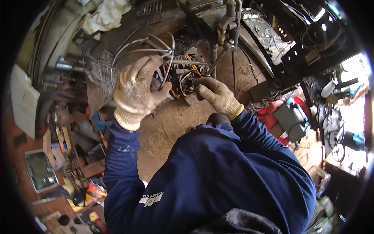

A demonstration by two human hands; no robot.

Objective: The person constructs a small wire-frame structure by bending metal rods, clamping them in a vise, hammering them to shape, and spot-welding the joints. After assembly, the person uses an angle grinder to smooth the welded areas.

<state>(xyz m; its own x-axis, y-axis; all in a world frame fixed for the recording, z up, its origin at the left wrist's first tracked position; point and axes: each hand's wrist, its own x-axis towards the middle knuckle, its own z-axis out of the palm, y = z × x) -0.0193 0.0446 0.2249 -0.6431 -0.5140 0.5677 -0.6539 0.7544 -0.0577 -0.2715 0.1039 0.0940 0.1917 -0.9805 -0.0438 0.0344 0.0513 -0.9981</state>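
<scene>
My left hand, in a dirty knit work glove, grips a bent metal wire frame whose curved rods loop up and left above a rusty metal worktable. My right hand, also gloved, pinches a small dark part at a cluster of metal pieces and orange wires between the two hands. Both forearms wear dark blue sleeves. What lies under my left palm is hidden.
A vertical welding or clamp arm stands just behind my right hand. White cloth lies at the back left. Scrap, boxes and tools crowd the floor at left. A red machine with a grey box sits at right.
</scene>
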